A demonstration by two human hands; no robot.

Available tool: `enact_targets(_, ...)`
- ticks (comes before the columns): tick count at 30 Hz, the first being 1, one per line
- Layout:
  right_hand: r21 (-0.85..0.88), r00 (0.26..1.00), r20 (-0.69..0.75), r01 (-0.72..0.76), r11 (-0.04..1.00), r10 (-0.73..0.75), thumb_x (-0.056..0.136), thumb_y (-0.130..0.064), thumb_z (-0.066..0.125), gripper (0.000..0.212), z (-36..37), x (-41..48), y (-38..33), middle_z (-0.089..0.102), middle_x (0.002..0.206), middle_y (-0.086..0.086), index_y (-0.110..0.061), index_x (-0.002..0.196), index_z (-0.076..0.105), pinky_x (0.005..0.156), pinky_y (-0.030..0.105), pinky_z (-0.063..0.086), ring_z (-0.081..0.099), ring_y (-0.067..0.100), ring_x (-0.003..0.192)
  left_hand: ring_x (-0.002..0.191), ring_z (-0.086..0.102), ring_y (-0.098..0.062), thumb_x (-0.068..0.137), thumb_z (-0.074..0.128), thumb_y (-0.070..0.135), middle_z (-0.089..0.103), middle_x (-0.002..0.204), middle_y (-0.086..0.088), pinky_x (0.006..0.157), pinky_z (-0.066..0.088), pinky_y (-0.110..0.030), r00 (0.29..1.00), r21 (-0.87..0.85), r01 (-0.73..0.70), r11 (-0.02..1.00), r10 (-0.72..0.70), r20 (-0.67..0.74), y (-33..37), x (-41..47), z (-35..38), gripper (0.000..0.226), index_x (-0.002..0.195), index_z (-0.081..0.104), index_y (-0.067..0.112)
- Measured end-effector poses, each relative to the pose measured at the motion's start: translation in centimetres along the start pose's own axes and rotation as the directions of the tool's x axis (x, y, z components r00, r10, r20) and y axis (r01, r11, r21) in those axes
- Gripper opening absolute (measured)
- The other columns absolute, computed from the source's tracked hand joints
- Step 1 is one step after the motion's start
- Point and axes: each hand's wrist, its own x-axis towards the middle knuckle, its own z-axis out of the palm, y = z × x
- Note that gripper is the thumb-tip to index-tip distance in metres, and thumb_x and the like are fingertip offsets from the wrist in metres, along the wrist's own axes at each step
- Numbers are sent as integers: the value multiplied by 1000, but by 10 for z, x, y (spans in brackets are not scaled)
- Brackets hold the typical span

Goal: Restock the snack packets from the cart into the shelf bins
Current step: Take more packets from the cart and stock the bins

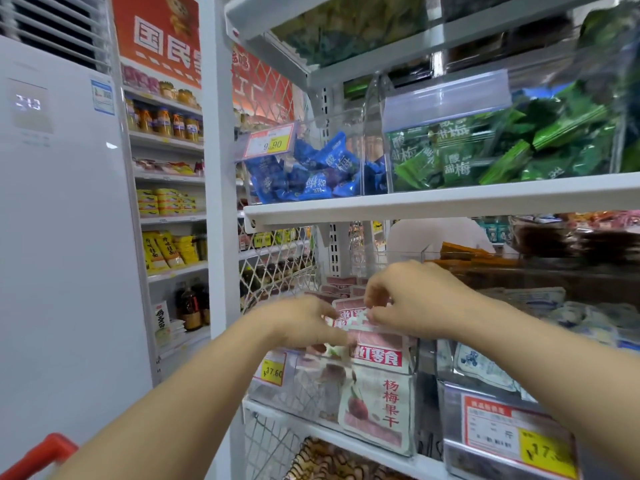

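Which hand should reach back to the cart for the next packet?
Probably the left hand. The red cart handle shows at lower left, beside the left arm, while the right hand pinches the pink packets in the bin, farther from it.

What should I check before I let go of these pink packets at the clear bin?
1. Right hand pinches the pink packets: ok.
2. Left hand holds them too: cannot tell, blurred.
3. Packets are over the clear bin that holds the same pink kind: ok.
4. Room left in that bin: cannot tell; packets already rise above its front wall.
5. Yellow price tag uncovered: ok.
6. Stock left in the cart: cannot tell; only its red handle shows.
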Motion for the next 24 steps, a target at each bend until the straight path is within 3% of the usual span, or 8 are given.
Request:
enact_targets(5,25,980,-164,119,993,-113,91,-49,60,18,14,-25,-29,70,93,-16,-36,100,68,82,30,44,63,10,93,102,67,0,95,67,34,70,117,11,93,57,-32,943,-287,-219,933,126,-309,-9,-52,23,50,142,53,27)
enact_targets(8,57,943,-248,244,968,-223,89,-46,61,16,36,-41,-55,70,85,-14,-33,92,70,76,30,41,65,13,87,103,63,7,97,65,26,70,114,13,94,51,-20,896,-299,-284,911,142,-421,-27,-93,43,38,135,59,28)
enact_targets(12,225,926,-251,339,914,-281,85,-45,57,19,72,-64,-94,71,86,-16,-32,92,69,78,38,52,67,15,85,106,65,3,96,67,25,72,112,11,97,50,-22,890,-290,-248,924,98,-446,-61,-144,72,37,132,62,28)
enact_targets(14,303,931,-172,362,882,-323,88,-44,58,19,100,-81,-117,70,90,-16,-32,98,69,73,37,53,66,13,87,101,66,5,96,67,27,72,108,14,93,48,-15,914,-286,-146,947,19,-406,-82,-174,97,34,130,63,30)
enact_targets(17,428,926,29,328,842,-376,85,-48,55,27,149,-108,-144,69,95,-19,-34,105,67,79,36,53,64,8,92,97,65,6,96,67,25,71,106,15,82,48,-11,941,-297,-5,955,-96,-323,-113,-216,137,33,128,63,28)
enact_targets(20,495,869,200,309,812,-452,82,-48,55,29,197,-128,-165,66,96,-20,-38,108,64,83,37,53,61,6,92,96,66,6,96,65,28,69,111,16,76,46,-5,954,-295,145,944,-213,-212,-139,-248,169,32,128,61,31)
enact_targets(22,467,802,338,311,828,-492,85,-45,59,32,224,-136,-171,65,108,-18,-37,117,62,86,38,53,60,9,97,98,65,6,96,64,33,68,115,19,83,50,-9,953,-253,212,944,-257,-160,-152,-263,186,34,130,57,35)
enact_targets(24,365,713,517,317,875,-474,88,-41,64,45,245,-145,-171,61,125,-8,-34,131,54,89,40,53,60,16,109,102,63,4,96,63,39,66,118,21,93,53,-24,951,-173,257,951,-281,-127,-161,-273,203,39,134,55,37)
